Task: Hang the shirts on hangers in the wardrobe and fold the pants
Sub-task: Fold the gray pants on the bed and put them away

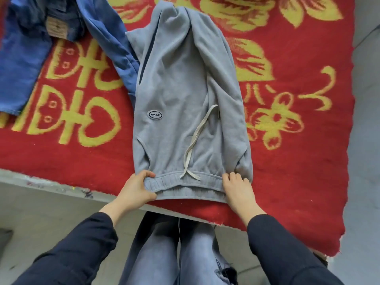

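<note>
The red floral blanket [287, 140] covers the surface beyond the fingers and hangs over its near edge. The grey sweatpants [181, 99] lie on it, waistband nearest the person, the body running away from the fingers toward the far side, where the cloth bunches in folds. Blue garments [111, 38] (one appears to be denim) lie beyond and to the left of the left fingers, touching the sweatpants' far-left edge.

The left hand [135, 190] pinches the left waistband corner, thumb under and fingers [149, 173] on top, closed on the cloth. The right hand [238, 190] lies on the right corner; fingers [233, 175] together, and whether they grip or merely press cannot be told.

Risk: the bunched far end will probably fold unevenly unless flattened first. The waistband overhangs the surface edge; a pull toward the person could slide the sweatpants off. The white drawstring [197, 138], lying loose just beyond the fingers, may be trapped in the fold.

The fabric looks like thick fleece, with an oval logo patch [155, 115].
</note>
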Action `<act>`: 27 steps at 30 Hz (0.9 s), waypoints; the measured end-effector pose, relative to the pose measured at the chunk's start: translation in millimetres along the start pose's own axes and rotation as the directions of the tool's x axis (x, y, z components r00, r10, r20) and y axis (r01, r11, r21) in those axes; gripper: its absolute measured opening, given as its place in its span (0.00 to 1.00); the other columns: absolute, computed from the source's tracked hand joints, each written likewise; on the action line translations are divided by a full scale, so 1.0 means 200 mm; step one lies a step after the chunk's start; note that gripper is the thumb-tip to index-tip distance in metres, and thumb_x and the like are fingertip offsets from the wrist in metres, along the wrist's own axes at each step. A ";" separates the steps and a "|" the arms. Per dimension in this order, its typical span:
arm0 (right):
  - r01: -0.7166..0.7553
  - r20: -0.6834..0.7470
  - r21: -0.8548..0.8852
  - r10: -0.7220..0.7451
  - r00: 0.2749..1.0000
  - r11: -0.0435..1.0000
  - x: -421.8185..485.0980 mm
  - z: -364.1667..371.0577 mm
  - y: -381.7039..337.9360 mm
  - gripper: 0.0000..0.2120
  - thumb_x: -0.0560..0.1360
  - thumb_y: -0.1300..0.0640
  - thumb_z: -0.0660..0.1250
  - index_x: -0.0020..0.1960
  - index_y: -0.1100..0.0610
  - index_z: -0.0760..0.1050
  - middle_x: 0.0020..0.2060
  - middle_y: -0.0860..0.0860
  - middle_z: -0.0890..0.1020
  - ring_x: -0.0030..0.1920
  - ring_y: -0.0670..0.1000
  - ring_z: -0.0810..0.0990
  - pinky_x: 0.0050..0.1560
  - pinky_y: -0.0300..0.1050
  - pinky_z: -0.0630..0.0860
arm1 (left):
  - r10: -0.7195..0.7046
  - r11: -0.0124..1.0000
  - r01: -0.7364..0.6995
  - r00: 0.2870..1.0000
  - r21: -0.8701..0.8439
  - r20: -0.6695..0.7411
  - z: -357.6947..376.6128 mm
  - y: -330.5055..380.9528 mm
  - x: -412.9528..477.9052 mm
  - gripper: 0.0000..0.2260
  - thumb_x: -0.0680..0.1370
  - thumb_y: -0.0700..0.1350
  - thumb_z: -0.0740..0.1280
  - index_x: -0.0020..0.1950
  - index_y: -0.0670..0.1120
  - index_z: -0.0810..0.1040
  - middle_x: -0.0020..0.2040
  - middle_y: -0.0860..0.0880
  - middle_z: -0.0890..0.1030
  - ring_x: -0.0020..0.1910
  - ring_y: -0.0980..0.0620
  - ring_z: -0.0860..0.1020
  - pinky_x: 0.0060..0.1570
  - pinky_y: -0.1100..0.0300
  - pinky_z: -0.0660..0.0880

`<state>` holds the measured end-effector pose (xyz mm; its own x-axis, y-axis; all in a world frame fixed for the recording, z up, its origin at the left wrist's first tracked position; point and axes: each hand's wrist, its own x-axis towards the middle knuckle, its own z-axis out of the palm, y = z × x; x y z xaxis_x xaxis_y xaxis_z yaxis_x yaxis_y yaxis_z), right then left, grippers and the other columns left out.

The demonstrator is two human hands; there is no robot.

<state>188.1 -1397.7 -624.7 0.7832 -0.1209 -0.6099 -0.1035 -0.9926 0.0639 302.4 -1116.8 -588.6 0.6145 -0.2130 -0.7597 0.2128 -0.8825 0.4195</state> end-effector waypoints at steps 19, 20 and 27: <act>0.080 0.018 0.400 -0.095 0.995 0.913 0.25 -0.44 0.06 0.08 0.76 0.51 0.61 0.46 0.56 0.67 0.48 0.55 0.77 0.50 0.58 0.77 0.40 0.46 0.67 | -0.012 0.971 0.056 0.981 0.231 -0.192 -0.26 0.13 0.30 0.15 0.74 0.50 0.66 0.59 0.48 0.75 0.53 0.47 0.74 0.48 0.46 0.76 0.45 0.56 0.71; 0.069 -0.024 0.411 -0.065 0.998 0.909 0.33 -0.53 0.05 0.08 0.76 0.52 0.61 0.48 0.57 0.70 0.49 0.55 0.78 0.51 0.58 0.76 0.42 0.47 0.68 | 0.026 0.982 0.025 0.963 0.186 -0.269 -0.33 0.21 0.36 0.14 0.74 0.50 0.66 0.58 0.48 0.75 0.53 0.47 0.74 0.49 0.45 0.76 0.46 0.55 0.71; -0.035 -0.154 0.577 0.151 0.976 0.816 0.91 -0.98 -0.04 0.07 0.75 0.57 0.61 0.48 0.60 0.74 0.48 0.56 0.79 0.51 0.59 0.76 0.44 0.48 0.72 | 0.280 0.959 -0.254 0.798 0.124 -0.534 -0.72 0.61 0.82 0.15 0.74 0.43 0.64 0.61 0.46 0.74 0.55 0.44 0.73 0.56 0.44 0.73 0.50 0.53 0.70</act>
<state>451.8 -1414.1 -580.6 0.8435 -0.2701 -0.4642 -0.4660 -0.7978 -0.3826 538.4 -1198.2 -589.6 0.9555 -0.1930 -0.2233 -0.0460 -0.8446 0.5335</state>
